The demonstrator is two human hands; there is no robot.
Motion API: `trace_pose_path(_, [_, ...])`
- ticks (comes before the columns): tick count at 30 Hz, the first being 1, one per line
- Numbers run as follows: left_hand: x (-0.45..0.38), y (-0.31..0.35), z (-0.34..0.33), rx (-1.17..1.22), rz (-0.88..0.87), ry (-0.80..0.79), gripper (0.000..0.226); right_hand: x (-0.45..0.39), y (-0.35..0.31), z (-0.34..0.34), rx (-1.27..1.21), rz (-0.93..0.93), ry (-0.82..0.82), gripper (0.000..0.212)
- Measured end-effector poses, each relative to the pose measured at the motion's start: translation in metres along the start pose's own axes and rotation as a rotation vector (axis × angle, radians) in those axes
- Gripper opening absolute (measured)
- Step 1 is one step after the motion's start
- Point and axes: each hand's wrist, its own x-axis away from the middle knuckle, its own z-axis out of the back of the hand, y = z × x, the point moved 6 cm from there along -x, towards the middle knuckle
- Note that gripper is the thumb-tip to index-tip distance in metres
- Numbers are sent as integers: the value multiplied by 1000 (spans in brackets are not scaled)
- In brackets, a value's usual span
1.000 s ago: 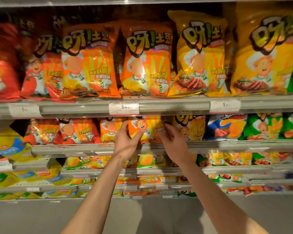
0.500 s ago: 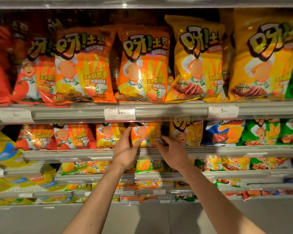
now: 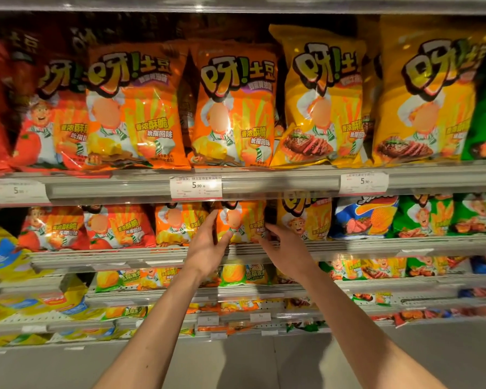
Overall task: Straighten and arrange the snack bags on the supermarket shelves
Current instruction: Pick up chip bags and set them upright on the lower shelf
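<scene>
Both arms are reaching up to the second shelf (image 3: 348,245), where a small orange snack bag (image 3: 243,221) is standing upright between the two hands. The left hand (image 3: 208,248) is gripping the bag's left edge, thumb curling onto its front, fingers running up along the side. The right hand (image 3: 285,248) is holding the bag's right edge, fingertips tucking in where it is meeting a yellow bag (image 3: 306,217) just beside that hand. Another orange bag (image 3: 180,223) is sitting just left of the left hand. Directly above both hands a price tag (image 3: 196,187) is hanging on the upper shelf rail (image 3: 278,184), with larger orange bags (image 3: 233,108) standing over it.
</scene>
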Motion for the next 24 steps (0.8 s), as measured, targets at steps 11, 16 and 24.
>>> trace_pose_path(11, [31,2,16,195,-6,150,35,27,32,14,-466,-132,137,14])
trace_pose_path(16, [58,-5,17,287,-3,127,16,72,52,27,-597,-240,273,14])
trace_pose_path(24, [94,-20,7,494,66,78,20,158,80,25,-612,-427,433,12])
